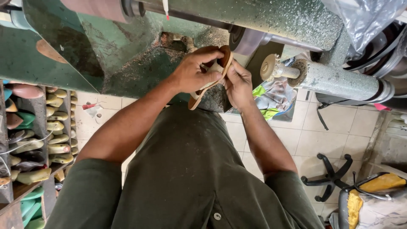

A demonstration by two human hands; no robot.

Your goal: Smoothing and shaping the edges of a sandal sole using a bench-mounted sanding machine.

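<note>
Holding a brown sandal sole (210, 78) between both hands, we stand over a green finishing machine (140, 63) that fills the upper part of the view. Our left hand (196, 70) grips the sole from the 9 o'clock side, fingers curled over its top edge and clamped on it, thumb pressed against its pale inner face. Our right hand (238, 82) meets it from the 3 o'clock side, fingers bent and closed against the sole's edge and underside. The sole is tilted, its toe end up toward 12 o'clock, just below the dark sanding drum (245, 41), and its heel end down toward 7 o'clock. We cannot tell whether the sole touches the drum.

At 2 o'clock from our hands a round pale buffing wheel (269, 67) sits on a grey speckled shaft (339, 80). Just beside our right hand, at 4 o'clock, lie crumpled rags (273, 97). Far off at 8 o'clock, a wooden rack (40, 144) carries rows of shoe lasts (59, 138). At 5 o'clock a black swivel chair base (330, 176) stands on the tiled floor (313, 140).
</note>
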